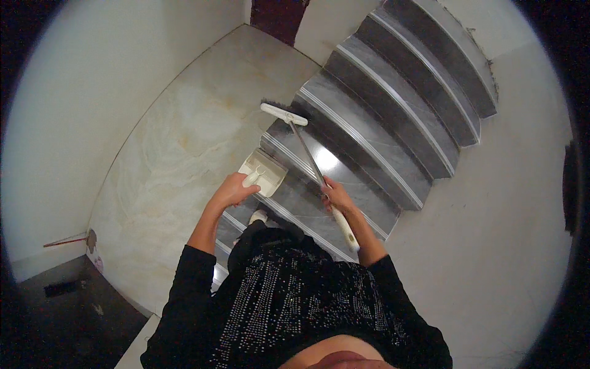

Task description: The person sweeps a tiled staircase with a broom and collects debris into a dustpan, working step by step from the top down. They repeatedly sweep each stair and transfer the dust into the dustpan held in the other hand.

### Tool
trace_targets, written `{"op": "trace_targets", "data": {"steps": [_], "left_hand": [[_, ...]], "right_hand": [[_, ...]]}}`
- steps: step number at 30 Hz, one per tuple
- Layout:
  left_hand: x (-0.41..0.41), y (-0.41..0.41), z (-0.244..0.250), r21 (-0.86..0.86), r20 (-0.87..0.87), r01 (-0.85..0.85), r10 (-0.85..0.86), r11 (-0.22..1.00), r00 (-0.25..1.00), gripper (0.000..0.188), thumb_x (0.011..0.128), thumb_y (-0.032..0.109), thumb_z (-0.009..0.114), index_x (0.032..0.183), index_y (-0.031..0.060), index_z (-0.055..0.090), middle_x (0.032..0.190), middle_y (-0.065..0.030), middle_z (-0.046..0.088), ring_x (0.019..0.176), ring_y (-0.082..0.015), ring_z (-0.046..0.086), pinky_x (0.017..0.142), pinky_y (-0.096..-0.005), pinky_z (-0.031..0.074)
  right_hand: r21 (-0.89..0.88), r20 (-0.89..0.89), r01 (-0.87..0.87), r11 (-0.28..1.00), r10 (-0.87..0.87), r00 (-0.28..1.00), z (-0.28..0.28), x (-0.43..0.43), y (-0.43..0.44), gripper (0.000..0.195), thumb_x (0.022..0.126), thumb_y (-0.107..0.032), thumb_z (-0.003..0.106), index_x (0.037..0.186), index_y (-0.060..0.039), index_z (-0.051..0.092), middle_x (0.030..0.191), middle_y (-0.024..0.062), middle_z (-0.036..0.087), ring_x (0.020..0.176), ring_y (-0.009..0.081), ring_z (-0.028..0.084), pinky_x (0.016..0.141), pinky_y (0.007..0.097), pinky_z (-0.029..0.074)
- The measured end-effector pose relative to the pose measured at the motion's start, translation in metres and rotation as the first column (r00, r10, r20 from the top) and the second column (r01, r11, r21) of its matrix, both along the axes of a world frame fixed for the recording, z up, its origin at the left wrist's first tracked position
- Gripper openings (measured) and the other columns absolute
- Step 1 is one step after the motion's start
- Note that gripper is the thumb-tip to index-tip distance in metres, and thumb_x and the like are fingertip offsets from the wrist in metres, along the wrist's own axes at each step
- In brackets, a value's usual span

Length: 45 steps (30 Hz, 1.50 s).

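Observation:
My left hand [235, 190] grips the pale handle of a cream dustpan [272, 177], whose tray sits at the left end of a grey stair step. Around the metal pole of a broom [304, 147] my right hand [337, 194] is closed, just above its white grip. The white broom head [284, 114] with dark bristles lies by the left end of a higher step, up and slightly right of the dustpan. Whether the bristles touch the step is hard to tell. I cannot make out any dirt in the dustpan.
Grey stairs [364, 106] with light ridged nosing strips climb to the upper right. A marbled panel [184, 138] borders their left ends, and a pale wall [479, 221] lies to the right. One light shoe [259, 216] shows on a lower step. A dark glossy surface [69, 318] is at lower left.

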<state>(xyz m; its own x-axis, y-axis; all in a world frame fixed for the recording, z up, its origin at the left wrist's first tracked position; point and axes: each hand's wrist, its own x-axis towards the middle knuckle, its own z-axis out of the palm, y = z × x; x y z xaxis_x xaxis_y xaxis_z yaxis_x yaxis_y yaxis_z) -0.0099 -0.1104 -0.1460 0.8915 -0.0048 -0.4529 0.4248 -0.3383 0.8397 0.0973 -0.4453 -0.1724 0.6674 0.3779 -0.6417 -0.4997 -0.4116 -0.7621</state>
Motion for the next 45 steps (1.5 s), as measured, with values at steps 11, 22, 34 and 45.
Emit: {"op": "trace_targets", "data": {"steps": [11, 22, 34, 45], "left_hand": [[-0.007, -0.004, 0.014, -0.016, -0.079, -0.024, 0.023, 1.000, 0.997, 0.028, 0.078, 0.026, 0.069, 0.090, 0.0009, 0.065, 0.059, -0.0038, 0.055, 0.044, -0.0142, 0.052, 0.040, -0.0304, 0.042], [-0.002, -0.003, 0.011, -0.036, -0.056, -0.021, 0.019, 0.999, 0.998, 0.024, 0.081, 0.024, 0.068, 0.088, 0.0013, 0.063, 0.059, -0.0032, 0.054, 0.043, -0.0135, 0.050, 0.039, -0.0302, 0.040], [-0.017, -0.023, 0.027, 0.005, -0.017, 0.030, -0.030, 1.000, 0.999, 0.028, 0.083, 0.028, 0.069, 0.085, 0.0011, 0.062, 0.059, -0.0021, 0.054, 0.046, -0.0124, 0.050, 0.042, -0.0307, 0.041], [-0.011, -0.055, -0.005, 0.154, 0.093, 0.122, -0.138, 0.980, 0.986, 0.037, 0.080, 0.035, 0.067, 0.094, 0.0007, 0.068, 0.081, -0.0166, 0.069, 0.073, -0.0297, 0.066, 0.069, -0.0399, 0.050]], "right_hand": [[0.087, -0.389, 0.027, 0.996, 0.009, 0.921, 0.064, -0.078, -0.061, 0.057, 0.095, -0.014, 0.049, 0.149, -0.0130, 0.032, 0.068, 0.0025, 0.050, 0.045, 0.0102, 0.045, 0.037, 0.0258, 0.039], [-0.064, -0.009, -0.126, 0.990, 0.125, 0.992, -0.036, 0.008, 0.005, 0.065, 0.091, -0.017, 0.051, 0.151, -0.0131, 0.026, 0.065, 0.0021, 0.047, 0.049, 0.0113, 0.045, 0.040, 0.0282, 0.040], [0.018, -0.171, -0.024, 1.000, 0.027, 0.985, 0.046, -0.075, -0.062, 0.057, 0.093, -0.013, 0.052, 0.148, -0.0157, 0.036, 0.063, 0.0013, 0.051, 0.047, 0.0106, 0.048, 0.040, 0.0265, 0.042], [-0.039, 0.002, -0.021, 0.999, 0.021, 1.000, -0.033, 0.003, -0.045, 0.062, 0.090, -0.014, 0.052, 0.149, -0.0088, 0.031, 0.064, 0.0035, 0.048, 0.045, 0.0121, 0.045, 0.039, 0.0289, 0.041]]}}
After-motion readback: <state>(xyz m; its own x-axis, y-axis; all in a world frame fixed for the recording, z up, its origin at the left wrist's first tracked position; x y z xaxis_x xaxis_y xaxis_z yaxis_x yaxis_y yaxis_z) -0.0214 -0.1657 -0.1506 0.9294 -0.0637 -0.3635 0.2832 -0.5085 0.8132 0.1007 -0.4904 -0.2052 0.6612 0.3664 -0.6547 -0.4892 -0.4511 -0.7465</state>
